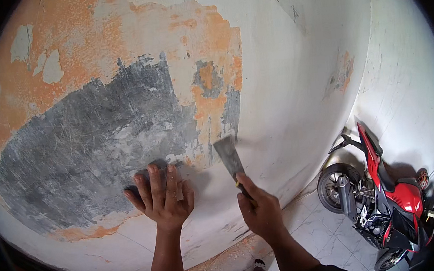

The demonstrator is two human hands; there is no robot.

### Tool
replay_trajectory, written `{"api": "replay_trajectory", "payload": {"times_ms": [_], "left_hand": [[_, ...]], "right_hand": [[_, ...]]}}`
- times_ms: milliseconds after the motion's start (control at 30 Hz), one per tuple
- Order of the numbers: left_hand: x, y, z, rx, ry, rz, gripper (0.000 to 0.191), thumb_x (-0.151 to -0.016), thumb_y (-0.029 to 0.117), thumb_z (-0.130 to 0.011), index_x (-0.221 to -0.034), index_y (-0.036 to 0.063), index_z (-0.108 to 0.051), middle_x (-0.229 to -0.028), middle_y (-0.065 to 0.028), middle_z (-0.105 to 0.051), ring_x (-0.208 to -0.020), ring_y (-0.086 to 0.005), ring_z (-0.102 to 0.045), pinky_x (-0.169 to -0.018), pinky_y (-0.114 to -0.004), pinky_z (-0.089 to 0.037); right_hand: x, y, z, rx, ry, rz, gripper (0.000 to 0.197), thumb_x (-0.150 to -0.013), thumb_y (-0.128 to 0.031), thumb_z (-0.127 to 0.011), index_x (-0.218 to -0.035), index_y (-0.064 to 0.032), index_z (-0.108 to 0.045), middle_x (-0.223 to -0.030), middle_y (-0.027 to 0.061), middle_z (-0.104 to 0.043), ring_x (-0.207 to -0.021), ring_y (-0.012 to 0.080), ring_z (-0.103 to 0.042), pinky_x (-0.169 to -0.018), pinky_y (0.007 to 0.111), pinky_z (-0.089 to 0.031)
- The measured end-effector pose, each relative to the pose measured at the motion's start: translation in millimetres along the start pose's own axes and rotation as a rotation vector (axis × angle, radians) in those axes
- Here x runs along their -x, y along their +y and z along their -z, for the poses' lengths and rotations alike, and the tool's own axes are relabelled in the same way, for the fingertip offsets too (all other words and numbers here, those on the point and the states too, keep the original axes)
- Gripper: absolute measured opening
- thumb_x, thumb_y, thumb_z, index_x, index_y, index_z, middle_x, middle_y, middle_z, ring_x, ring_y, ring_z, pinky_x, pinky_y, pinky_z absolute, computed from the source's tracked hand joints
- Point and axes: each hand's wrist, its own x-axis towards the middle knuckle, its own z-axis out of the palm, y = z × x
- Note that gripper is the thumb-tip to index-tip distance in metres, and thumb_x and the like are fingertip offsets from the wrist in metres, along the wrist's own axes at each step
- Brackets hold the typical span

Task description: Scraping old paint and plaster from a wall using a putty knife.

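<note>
In front of me a wall carries white paint, with orange paint showing at the upper left. A broad patch of bare grey plaster spreads across its lower left. My left hand is against the wall, fingers spread, at the lower edge of the grey patch, holding nothing. My right hand grips the dark handle of a scraper. The scraper's flat metal blade points up and left, near the patch's lower right corner. Whether its edge touches the wall is hard to tell.
A red and black motorcycle stands at the right, by the corner with another white wall. Paint flakes lie along the wall's foot on the tiled floor. A shoe shows below my hands.
</note>
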Motion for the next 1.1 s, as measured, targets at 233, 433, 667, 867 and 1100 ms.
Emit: {"api": "replay_trajectory", "payload": {"times_ms": [233, 433, 667, 867, 1100], "left_hand": [[4.4, -6.0, 1.6, -0.007, -0.006, -0.003, 0.051, -0.096, 0.037, -0.059, -0.142, 0.0162, -0.064, -0.159, -0.0168, -0.047, -0.156, -0.0416, -0.026, -0.127, -0.062, -0.003], [2.5, -1.1, -0.4, -0.002, 0.008, -0.004, 0.050, -0.096, 0.036, -0.060, -0.142, 0.0161, -0.065, -0.160, -0.0158, -0.046, -0.156, -0.0413, -0.027, -0.127, -0.061, -0.005], [5.6, -5.5, 2.5, -0.015, -0.010, 0.011, 0.049, -0.096, 0.036, -0.060, -0.141, 0.0164, -0.066, -0.159, -0.0157, -0.048, -0.155, -0.0418, -0.027, -0.127, -0.061, -0.005], [3.9, 1.3, -1.1, 0.017, 0.011, 0.044, 0.045, -0.095, 0.036, -0.059, -0.136, 0.0216, -0.069, -0.158, -0.0103, -0.050, -0.155, -0.0380, -0.030, -0.128, -0.061, -0.005], [9.8, -4.8, 1.0, 0.044, 0.015, 0.044, 0.044, -0.094, 0.032, -0.060, -0.135, 0.0210, -0.070, -0.156, -0.0088, -0.053, -0.155, -0.0375, -0.031, -0.128, -0.061, -0.005]], "right_hand": [[-15.4, -3.9, 4.7, -0.007, -0.027, -0.038, 0.051, -0.096, -0.007, -0.066, -0.146, -0.0102, -0.056, -0.099, 0.0187, -0.074, -0.085, 0.0292, -0.074, -0.077, 0.036, -0.057], [-19.6, 7.2, 11.4, -0.030, 0.015, -0.011, 0.051, -0.096, -0.004, -0.066, -0.146, -0.0097, -0.057, -0.102, 0.0187, -0.074, -0.086, 0.0284, -0.074, -0.077, 0.036, -0.057], [-15.7, 18.8, 5.7, 0.011, 0.016, 0.035, 0.053, -0.096, -0.009, -0.067, -0.147, -0.0169, -0.056, -0.093, 0.0149, -0.073, -0.079, 0.0300, -0.073, -0.070, 0.039, -0.058], [-6.3, 14.5, -6.3, 0.090, 0.041, 0.054, 0.056, -0.094, -0.010, -0.070, -0.148, -0.0192, -0.056, -0.084, 0.0107, -0.070, -0.065, 0.0263, -0.068, -0.059, 0.039, -0.056], [-3.8, 5.6, -20.6, 0.077, 0.022, 0.065, 0.056, -0.094, -0.013, -0.069, -0.148, -0.0210, -0.056, -0.075, 0.0079, -0.064, -0.060, 0.0252, -0.065, -0.054, 0.040, -0.054]]}}
